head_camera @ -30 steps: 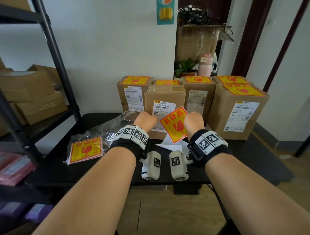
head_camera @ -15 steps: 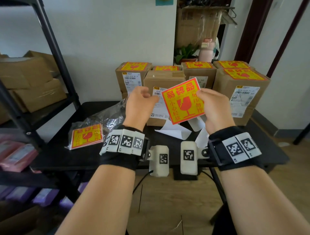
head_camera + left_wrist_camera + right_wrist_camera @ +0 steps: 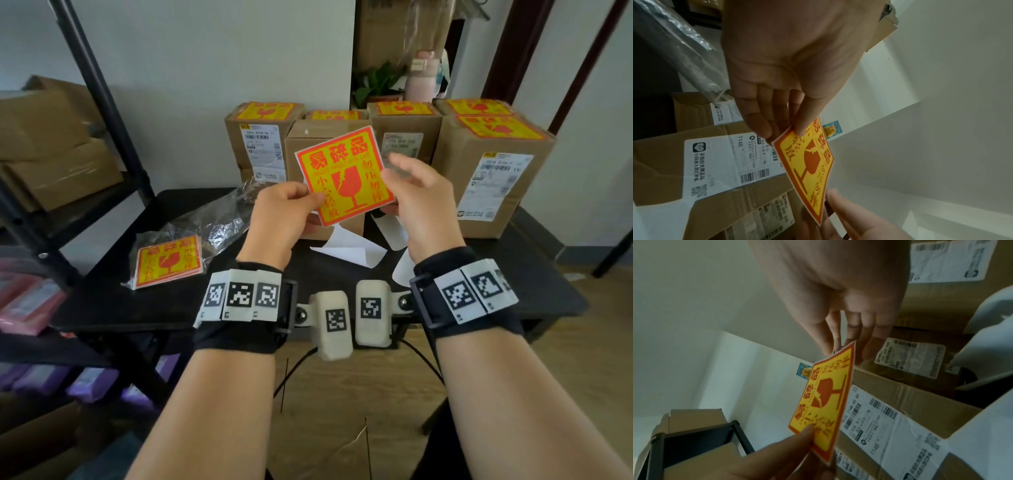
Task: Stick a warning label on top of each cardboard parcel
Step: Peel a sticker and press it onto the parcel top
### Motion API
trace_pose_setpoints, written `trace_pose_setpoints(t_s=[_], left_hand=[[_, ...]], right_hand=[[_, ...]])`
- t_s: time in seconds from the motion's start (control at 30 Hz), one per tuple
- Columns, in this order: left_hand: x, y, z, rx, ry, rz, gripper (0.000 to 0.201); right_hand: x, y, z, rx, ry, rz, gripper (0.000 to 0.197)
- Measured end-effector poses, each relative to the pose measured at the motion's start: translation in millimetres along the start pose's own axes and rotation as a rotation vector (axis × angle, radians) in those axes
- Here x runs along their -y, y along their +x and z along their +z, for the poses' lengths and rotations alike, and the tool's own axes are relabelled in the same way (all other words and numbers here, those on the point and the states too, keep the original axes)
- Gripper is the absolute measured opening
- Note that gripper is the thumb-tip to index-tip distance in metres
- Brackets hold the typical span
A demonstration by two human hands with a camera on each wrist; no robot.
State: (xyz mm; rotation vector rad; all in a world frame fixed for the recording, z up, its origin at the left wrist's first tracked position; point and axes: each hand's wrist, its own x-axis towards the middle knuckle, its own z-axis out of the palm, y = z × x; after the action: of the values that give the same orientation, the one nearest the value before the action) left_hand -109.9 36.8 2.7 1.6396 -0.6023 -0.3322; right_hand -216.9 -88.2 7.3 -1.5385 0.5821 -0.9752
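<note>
A red-and-yellow warning label (image 3: 344, 176) is held up in the air, in front of the middle front cardboard parcel (image 3: 322, 135), whose top is bare. My left hand (image 3: 310, 205) pinches the label's lower left corner, thumb on the printed face (image 3: 809, 162). My right hand (image 3: 394, 185) holds the label's right edge (image 3: 824, 399), thumb in front and fingers behind; its fingers are blurred. The parcels around it, such as the left one (image 3: 263, 113) and the right one (image 3: 496, 128), carry labels on top.
A clear bag with a stack of labels (image 3: 168, 262) lies on the black table (image 3: 137, 308) at the left. White backing papers (image 3: 346, 248) lie under my hands. A black shelf rack (image 3: 102, 102) with boxes stands at the left.
Both hands have lifted the label off the table and drawn it nearer to me. It now faces me more squarely.
</note>
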Motion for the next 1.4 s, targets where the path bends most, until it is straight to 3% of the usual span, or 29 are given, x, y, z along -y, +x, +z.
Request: trace_pose_setpoints(t_s=[0.17,0.37,0.5,0.67,0.8,1.07,1.17,1.27,1.4], left_hand=[[2,1,-5,-0.122,-0.006,0.05,0.013],[0,-1,-7,-0.101,-0.005,0.062,0.014],[-1,-2,-5,-0.129,-0.027,0.063,0.012],[2,-3,8,-0.03,-0.094,-0.028,0.015],[6,-5,14,0.026,-0.115,-0.026,0.013],[8,-4,9,0.006,-0.006,0.018,0.01],[8,-5,9,0.024,-0.006,0.009,0.014],[10,-7,12,0.127,0.029,-0.034,0.018],[11,-8,12,0.055,0.035,-0.023,0.013]], right_hand=[[-9,2,-4,0.053,-0.097,-0.009,0.03],[-11,1,-3,0.121,-0.129,-0.018,0.025],[-14,2,-2,0.087,-0.066,0.005,0.015],[-16,3,1,0.019,0.087,0.008,0.017],[-19,3,-1,0.054,0.064,-0.031,0.014],[-24,2,-11,0.212,-0.104,-0.087,0.012],[-24,1,-11,0.207,-0.123,-0.086,0.012],[-26,1,-9,0.16,-0.098,-0.096,0.012],[-31,3,-7,0.15,-0.176,-0.118,0.02]])
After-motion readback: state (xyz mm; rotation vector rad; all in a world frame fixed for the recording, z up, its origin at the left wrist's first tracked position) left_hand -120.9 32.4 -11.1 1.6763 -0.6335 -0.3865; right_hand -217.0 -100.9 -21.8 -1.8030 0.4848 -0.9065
